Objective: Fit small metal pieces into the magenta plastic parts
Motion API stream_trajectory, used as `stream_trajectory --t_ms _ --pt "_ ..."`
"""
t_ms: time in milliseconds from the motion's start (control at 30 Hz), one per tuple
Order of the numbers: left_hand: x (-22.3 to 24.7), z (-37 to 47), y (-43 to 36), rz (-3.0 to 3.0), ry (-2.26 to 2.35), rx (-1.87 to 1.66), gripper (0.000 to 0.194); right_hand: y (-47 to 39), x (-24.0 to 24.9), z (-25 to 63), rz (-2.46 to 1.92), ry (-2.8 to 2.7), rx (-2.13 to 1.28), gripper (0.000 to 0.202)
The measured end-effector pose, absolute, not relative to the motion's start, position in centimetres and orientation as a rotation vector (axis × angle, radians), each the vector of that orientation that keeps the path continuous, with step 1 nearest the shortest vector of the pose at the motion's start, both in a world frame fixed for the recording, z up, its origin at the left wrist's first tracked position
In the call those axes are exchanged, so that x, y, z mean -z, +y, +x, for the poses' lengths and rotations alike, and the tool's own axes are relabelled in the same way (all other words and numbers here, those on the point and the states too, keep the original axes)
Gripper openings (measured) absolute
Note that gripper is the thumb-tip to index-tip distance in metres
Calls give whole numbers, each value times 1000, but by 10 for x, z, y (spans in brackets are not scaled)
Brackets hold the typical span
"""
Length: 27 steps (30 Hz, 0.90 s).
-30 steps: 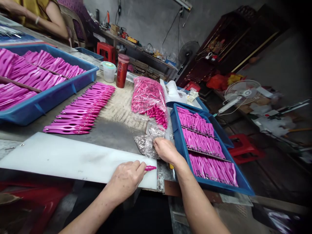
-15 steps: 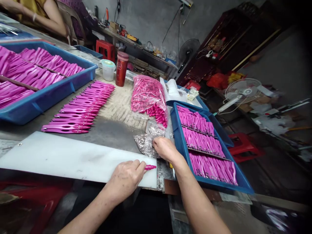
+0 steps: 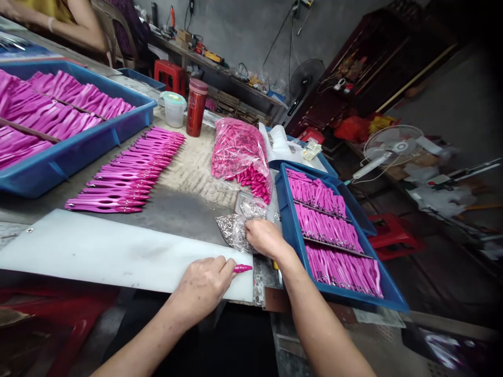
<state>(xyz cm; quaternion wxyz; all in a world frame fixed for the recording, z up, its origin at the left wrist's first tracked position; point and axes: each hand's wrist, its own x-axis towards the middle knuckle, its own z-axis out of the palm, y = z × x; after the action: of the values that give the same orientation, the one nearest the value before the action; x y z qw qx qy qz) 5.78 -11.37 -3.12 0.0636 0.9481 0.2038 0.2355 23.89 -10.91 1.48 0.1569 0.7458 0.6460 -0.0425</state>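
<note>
My left hand point(image 3: 206, 285) is closed around a slim pink plastic piece point(image 3: 242, 268), whose pointed end sticks out to the right above the white board point(image 3: 118, 251). Most of that piece is hidden by the fingers. My right hand point(image 3: 264, 236) reaches to a clear plastic bag of small shiny metal parts point(image 3: 231, 230), its fingers drawn together at the bag. Whatever they pinch is hidden. Behind this bag lies a larger clear bag of dark pink pointed pieces point(image 3: 241, 152). A row of pink pieces with oval openings point(image 3: 126, 175) lies beyond the board.
On the right stands a blue tray point(image 3: 293, 230) with rows of pink pieces; another blue tray point(image 3: 133, 123) of them is at the left. A red tumbler point(image 3: 195, 112) and a lidded plastic tub point(image 3: 173, 112) stand behind. Another person's arm point(image 3: 80, 31) shows at the upper left.
Both hands stay almost where they were, the left still on the pink piece and the right at the bag of metal parts. The view has shifted very slightly.
</note>
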Motion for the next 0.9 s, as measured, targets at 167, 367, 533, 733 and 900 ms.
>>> stream_trajectory --t_ms 167,367,533,733,900 --pt "31 58 -114 2856 606 -731 12 -111 -16 240 2135 1857 140 28" --pt "31 58 -114 2863 616 -728 12 -109 -15 240 2144 1819 154 28" --pt "31 58 -114 2867 613 -718 12 -106 -14 237 2163 1776 157 28" --pt "31 58 -114 2867 619 -726 12 -108 -15 236 2192 1809 162 27" --pt "29 58 -114 2871 635 -741 10 -114 -18 240 2263 1853 180 25"
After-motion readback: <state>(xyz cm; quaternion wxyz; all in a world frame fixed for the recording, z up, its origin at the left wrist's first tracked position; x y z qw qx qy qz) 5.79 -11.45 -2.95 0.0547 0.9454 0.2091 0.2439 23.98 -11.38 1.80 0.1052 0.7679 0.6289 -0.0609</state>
